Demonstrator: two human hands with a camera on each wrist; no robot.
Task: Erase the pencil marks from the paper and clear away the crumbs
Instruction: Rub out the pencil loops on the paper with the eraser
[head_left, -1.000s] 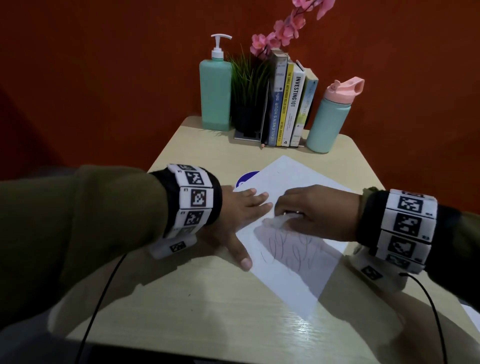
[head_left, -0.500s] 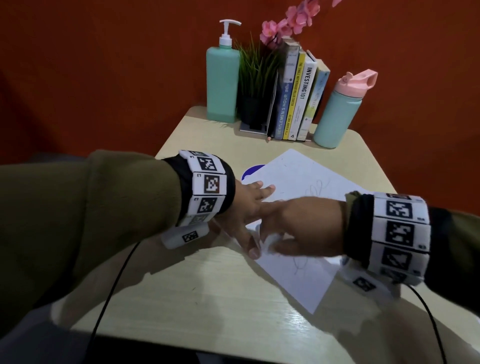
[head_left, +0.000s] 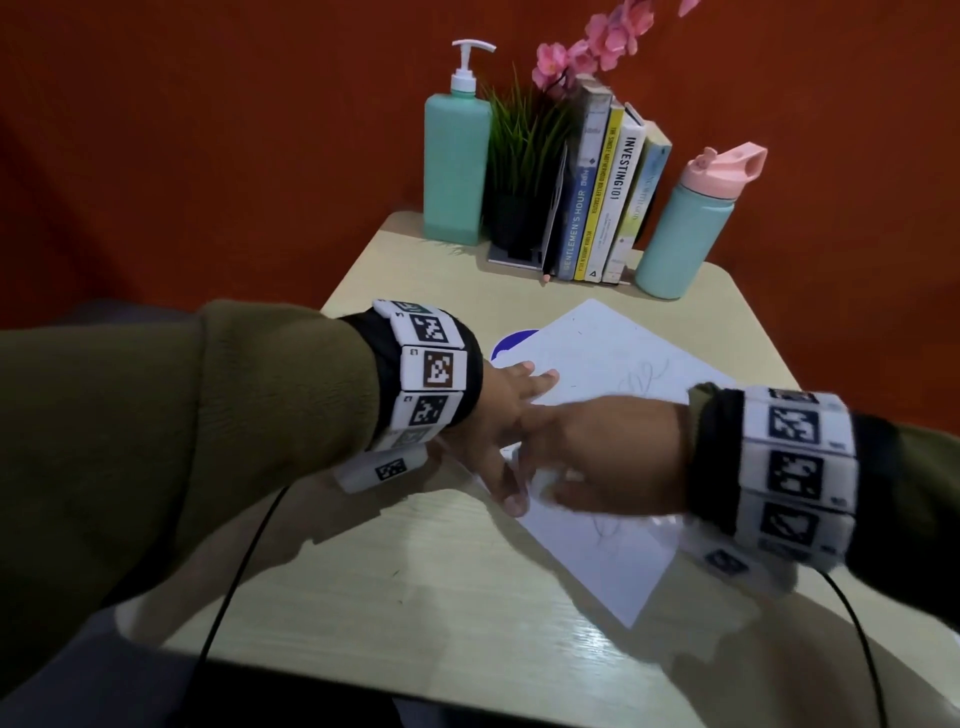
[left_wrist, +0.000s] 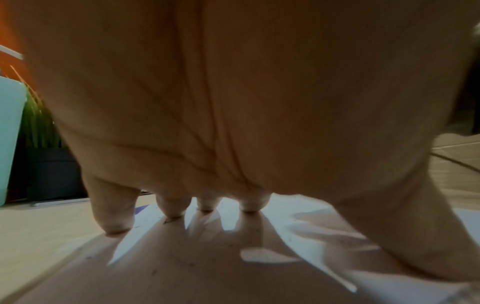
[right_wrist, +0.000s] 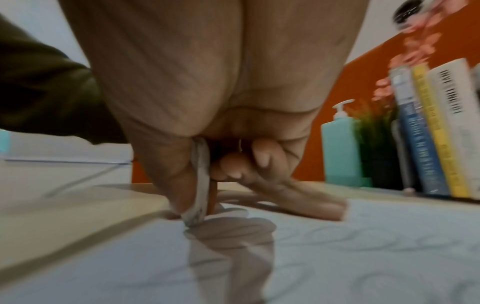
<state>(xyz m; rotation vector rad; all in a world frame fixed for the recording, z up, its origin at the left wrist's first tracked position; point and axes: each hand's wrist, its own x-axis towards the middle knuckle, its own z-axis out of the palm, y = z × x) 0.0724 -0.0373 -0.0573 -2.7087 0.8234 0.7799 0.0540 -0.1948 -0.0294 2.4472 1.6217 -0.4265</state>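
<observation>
A white sheet of paper (head_left: 597, 353) with faint looping pencil marks (head_left: 641, 376) lies slanted on the beige table (head_left: 415, 597). My left hand (head_left: 498, 415) lies flat with spread fingers, pressing down the paper's left edge; the left wrist view shows the fingertips (left_wrist: 172, 207) resting on the paper (left_wrist: 228, 221). My right hand (head_left: 587, 457) crosses over the left thumb and pinches a white eraser (head_left: 548, 480) between thumb and fingers. In the right wrist view the eraser (right_wrist: 198, 185) stands on end, its smudged tip touching the paper (right_wrist: 337, 257) near the left edge.
Along the table's back edge stand a teal pump bottle (head_left: 457, 166), a potted plant (head_left: 519, 171), several upright books (head_left: 608, 197) with a pencil (head_left: 550, 228) leaning on them, and a teal bottle with a pink lid (head_left: 685, 228). A blue disc (head_left: 511, 340) peeks from under the paper.
My right hand has slid the eraser leftward and toward me across the paper, ending beside the left thumb. The left hand has stayed pressing the paper. The head view has shifted slightly.
</observation>
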